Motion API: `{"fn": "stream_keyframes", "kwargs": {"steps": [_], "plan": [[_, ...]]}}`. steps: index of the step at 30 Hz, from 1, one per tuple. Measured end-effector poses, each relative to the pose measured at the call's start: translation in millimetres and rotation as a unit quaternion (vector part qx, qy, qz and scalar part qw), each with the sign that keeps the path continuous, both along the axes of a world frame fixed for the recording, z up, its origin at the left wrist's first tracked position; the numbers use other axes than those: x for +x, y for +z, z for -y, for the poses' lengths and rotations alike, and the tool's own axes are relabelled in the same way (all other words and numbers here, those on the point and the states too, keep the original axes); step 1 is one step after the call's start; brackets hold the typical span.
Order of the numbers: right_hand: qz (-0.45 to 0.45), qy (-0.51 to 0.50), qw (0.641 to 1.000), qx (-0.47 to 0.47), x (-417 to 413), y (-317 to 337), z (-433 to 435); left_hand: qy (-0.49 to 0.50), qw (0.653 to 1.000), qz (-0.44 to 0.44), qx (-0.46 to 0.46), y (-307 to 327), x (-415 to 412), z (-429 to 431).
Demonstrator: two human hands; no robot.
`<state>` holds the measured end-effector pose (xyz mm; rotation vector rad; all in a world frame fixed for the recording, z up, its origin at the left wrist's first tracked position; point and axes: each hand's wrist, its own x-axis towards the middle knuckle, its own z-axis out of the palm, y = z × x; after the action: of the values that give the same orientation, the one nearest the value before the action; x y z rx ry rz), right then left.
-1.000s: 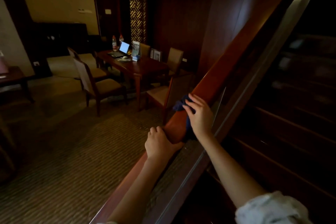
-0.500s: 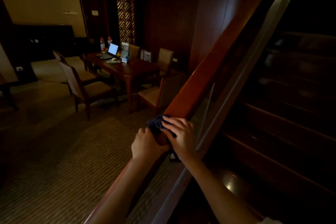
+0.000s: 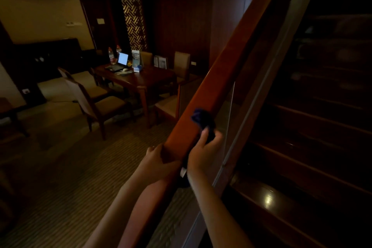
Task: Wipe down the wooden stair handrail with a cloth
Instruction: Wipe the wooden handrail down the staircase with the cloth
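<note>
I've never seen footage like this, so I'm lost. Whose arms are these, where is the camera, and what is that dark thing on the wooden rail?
There is no machine: a person wears one camera on the head, looking down at their own arms. The left hand holds the sloping wooden handrail. The right hand grips a dark blue cloth pressed against the rail's right side. Beyond are a dining table with an open laptop; dark stairs rise on the right.
</note>
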<state>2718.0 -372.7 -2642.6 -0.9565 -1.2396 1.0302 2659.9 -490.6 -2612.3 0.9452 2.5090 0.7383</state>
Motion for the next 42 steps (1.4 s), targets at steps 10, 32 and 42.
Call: {"fn": "stream_keyframes", "kwargs": {"steps": [10, 32, 42], "plan": [[-0.071, 0.102, 0.990, -0.067, 14, -4, 4, -0.146, 0.951, -0.262, 0.075, 30, 9, -77], [-0.119, 0.096, 0.988, 0.023, -10, 12, -56, -0.307, 0.933, -0.162, 0.094, 43, -18, -74], [-0.055, 0.101, 0.973, 0.199, -6, -8, -19, -0.263, 0.945, -0.151, 0.126, 38, -14, -74]]}}
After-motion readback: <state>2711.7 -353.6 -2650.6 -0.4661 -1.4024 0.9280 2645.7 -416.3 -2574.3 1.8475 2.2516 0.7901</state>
